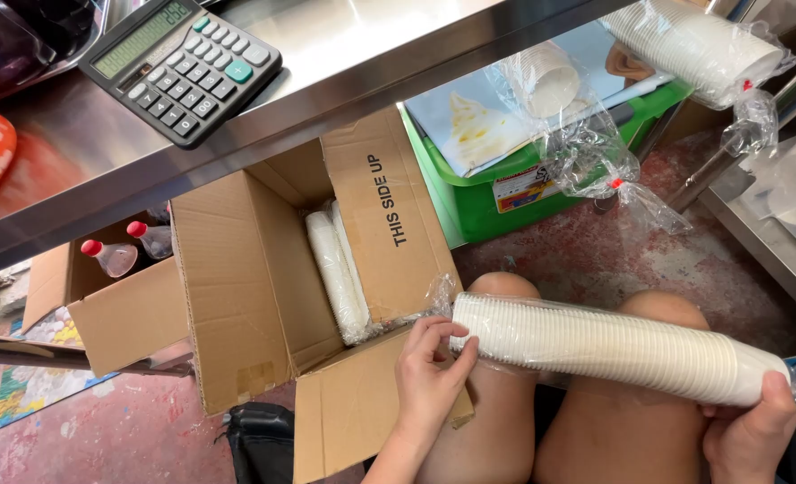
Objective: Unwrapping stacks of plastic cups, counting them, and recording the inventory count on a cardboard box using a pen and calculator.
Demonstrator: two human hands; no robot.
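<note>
- A long stack of white cups (pixel 613 345), nested tightly so their rims make fine ridges, lies on its side across the person's bare knees, sheathed in thin clear plastic wrap (pixel 441 294) that bunches loose at its left end.
- The left hand (pixel 429 372) is at that left end, fingers curled on the rim of the outermost cup and pinching the loose wrap there.
- The right hand (pixel 756 430) cups the stack's right end from below, fingers wrapped around the base.
- Just left of the knees an open cardboard box (pixel 236 296) stands on the reddish floor (pixel 595 255), flaps folded out; more sleeves of white cups (pixel 335 273) lie inside along its right wall, also in clear plastic.
- Beyond it a second, smaller cardboard box (pixel 102 309) holds two clear bottles with red caps (pixel 116 255).
- A green plastic crate (pixel 505 193) sits behind the first box, with a stained white sheet laid over its top.
- Two further bagged cup stacks (pixel 693 40) lean near the upper right corner of the view.
- A steel bench (pixel 344 54) crosses overhead; a dark calculator (pixel 181 64) rests near its front edge.
</note>
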